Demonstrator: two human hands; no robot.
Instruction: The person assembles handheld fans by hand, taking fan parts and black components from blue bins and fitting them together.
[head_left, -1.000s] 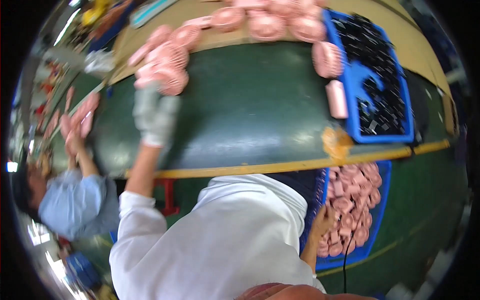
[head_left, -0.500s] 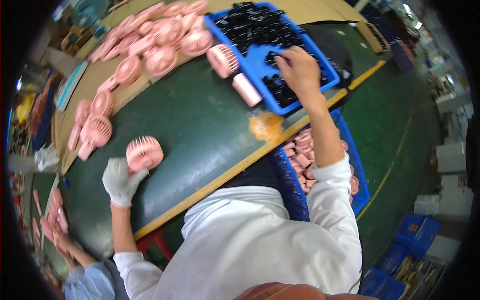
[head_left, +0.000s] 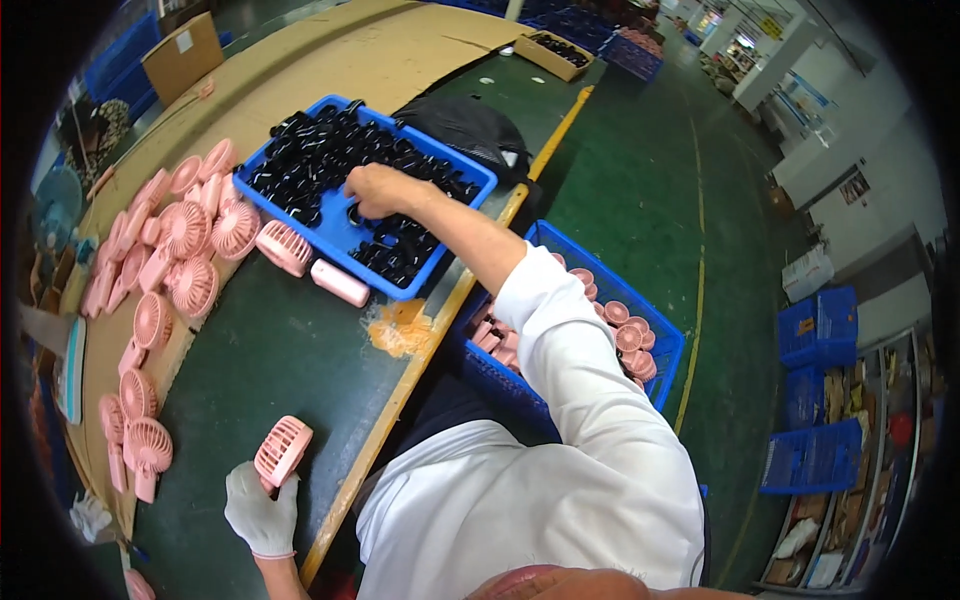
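Note:
My left hand (head_left: 262, 512), in a white glove, grips a pink handheld fan (head_left: 284, 452) by its handle, over the green table. The fan's round slatted head points up and away from the glove. My bare right hand (head_left: 385, 192) reaches into a blue tray (head_left: 322, 243) of small black plastic parts (head_left: 335, 150). Its fingers are bent together over a bare patch of the tray floor. A black part shows just under the fingertips; whether they pinch it is hidden.
Pink fans (head_left: 185, 230) lie piled left of the tray. A loose fan (head_left: 284, 247) and a pink handle-shaped piece (head_left: 340, 283) sit against the tray's near side. A blue crate (head_left: 668, 372) of pink parts stands beside the yellow table edge. A black bag (head_left: 470, 130) lies behind the tray.
My view has swung to the right, so the table and tray sit further left in it. The fan in my left hand has tilted. My right hand stays in the tray, fingers bent.

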